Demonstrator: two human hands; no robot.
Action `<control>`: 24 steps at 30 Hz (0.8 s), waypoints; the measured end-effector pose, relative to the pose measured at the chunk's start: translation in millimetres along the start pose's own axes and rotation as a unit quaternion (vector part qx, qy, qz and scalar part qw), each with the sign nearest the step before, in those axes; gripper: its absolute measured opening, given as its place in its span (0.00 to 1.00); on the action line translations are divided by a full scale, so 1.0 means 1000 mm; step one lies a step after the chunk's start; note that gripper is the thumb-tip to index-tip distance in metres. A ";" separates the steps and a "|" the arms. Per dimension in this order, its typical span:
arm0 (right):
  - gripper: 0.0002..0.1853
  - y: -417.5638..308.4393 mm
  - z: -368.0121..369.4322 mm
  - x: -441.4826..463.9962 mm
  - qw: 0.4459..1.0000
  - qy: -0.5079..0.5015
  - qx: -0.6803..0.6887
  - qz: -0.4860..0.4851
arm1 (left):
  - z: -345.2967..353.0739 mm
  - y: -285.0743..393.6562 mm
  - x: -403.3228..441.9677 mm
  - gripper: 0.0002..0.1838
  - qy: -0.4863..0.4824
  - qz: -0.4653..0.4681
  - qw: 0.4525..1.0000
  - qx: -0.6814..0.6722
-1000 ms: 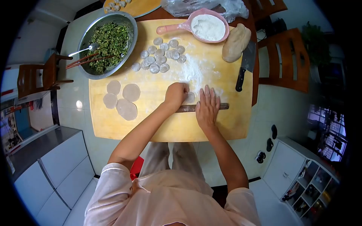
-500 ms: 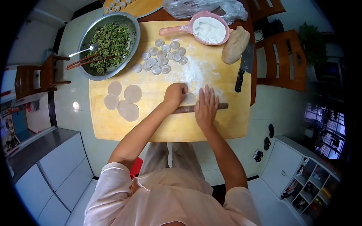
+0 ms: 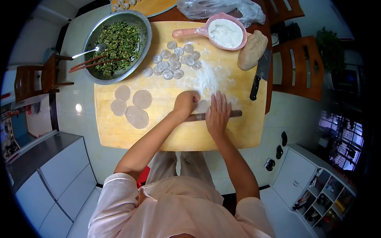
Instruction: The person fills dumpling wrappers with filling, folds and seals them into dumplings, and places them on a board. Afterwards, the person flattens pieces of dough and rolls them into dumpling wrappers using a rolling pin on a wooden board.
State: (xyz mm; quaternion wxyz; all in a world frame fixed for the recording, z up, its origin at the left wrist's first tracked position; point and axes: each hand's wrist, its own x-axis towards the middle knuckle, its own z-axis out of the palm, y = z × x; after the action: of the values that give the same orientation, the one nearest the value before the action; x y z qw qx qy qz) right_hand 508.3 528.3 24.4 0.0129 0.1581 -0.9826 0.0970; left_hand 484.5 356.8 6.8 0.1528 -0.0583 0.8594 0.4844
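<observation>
My left hand (image 3: 185,104) is closed, with its fingertips pinching the left edge of a small dough wrapper (image 3: 202,106). Stretched out flat, my right hand (image 3: 218,115) presses its palm on a dark wooden rolling pin (image 3: 235,113), fingers reaching past it onto the board. The pin lies just below the wrapper, and its left end passes by my left wrist. Several small dough discs (image 3: 174,57) dusted with flour sit farther up the wooden board (image 3: 178,137). To the left lie larger rolled wrappers (image 3: 142,99), some overlapping. Loose flour (image 3: 207,79) is scattered above my hands.
A metal bowl (image 3: 146,47) of chopped green filling, with a spoon (image 3: 85,52) and chopsticks (image 3: 88,65), stands upper left. A pink scoop (image 3: 189,32) of flour, a dough lump (image 3: 252,50) and a cleaver (image 3: 255,87) lie at the upper right. A plastic bag (image 3: 222,8) rests behind.
The whole view has shifted slightly. My hands keep nearly the same pose, with the wrapper still at my left fingertips and the pin under my right palm.
</observation>
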 end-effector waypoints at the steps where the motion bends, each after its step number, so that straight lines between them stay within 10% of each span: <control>1: 0.29 -0.001 0.001 0.019 1.000 -0.004 0.000 0.003 | 0.003 0.005 0.003 0.05 0.002 0.025 0.999 0.040; 8: 0.29 -0.005 0.003 0.058 0.999 0.034 0.022 -0.001 | 0.009 0.016 0.022 0.06 0.006 0.036 0.984 0.173; 15: 0.28 -0.006 -0.004 -0.005 1.000 -0.018 -0.010 0.005 | -0.003 -0.009 -0.007 0.06 -0.034 -0.040 0.996 -0.066; 19: 0.30 -0.010 0.005 0.083 1.000 0.020 -0.001 0.013 | 0.009 0.012 0.009 0.05 0.041 0.019 0.987 0.157; 24: 0.31 -0.008 0.000 0.035 1.000 -0.005 0.015 0.002 | -0.002 0.008 0.009 0.04 0.048 0.012 0.994 0.097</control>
State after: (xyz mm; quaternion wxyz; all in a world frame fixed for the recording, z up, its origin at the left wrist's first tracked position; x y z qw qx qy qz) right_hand 477.4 509.8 28.5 0.0049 0.1566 -0.9814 0.1113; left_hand 473.5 359.5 11.8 0.1105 -0.0565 0.9093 0.3972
